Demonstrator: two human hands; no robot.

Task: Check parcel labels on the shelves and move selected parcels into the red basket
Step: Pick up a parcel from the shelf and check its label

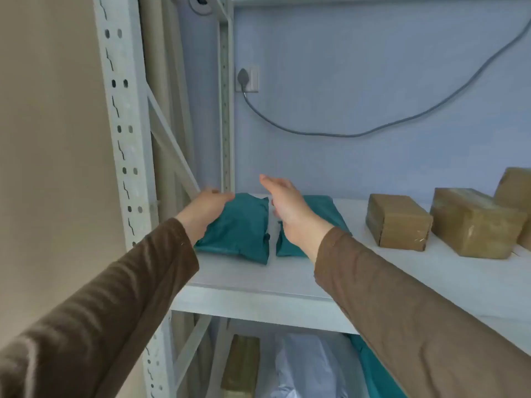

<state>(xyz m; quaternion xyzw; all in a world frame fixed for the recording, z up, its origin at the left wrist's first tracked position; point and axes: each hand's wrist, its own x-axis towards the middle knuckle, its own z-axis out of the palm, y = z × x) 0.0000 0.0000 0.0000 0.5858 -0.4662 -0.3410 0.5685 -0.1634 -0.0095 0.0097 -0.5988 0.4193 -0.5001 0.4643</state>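
Early in the task, by the look of it: no red basket anywhere in view, no parcel lifted clear, no label readable on any wrapper.

Left hand [207, 211] laid over the far left corner of the left teal parcel [241, 229], fingers curled down onto the wrapper in a loose hold, not yet a lift. Right hand [287, 208] raised just above the right teal parcel [316, 214], fingers spread and straight, gripping nothing. Both teal parcels flat near the left end of the shelf [258, 282], side by side with a narrow gap between, close to the back wall.

Further toward the right end of the same shelf, well apart from the hands: brown boxes [398, 222] in a row, untouched. On the lower shelf [201, 334], partly hidden: another brown box [244, 360], a pale plastic bag [304, 366] and a teal wrapper [376, 374].

Still to do, as judged: turning the parcels to find labels, choosing, carrying to the basket.
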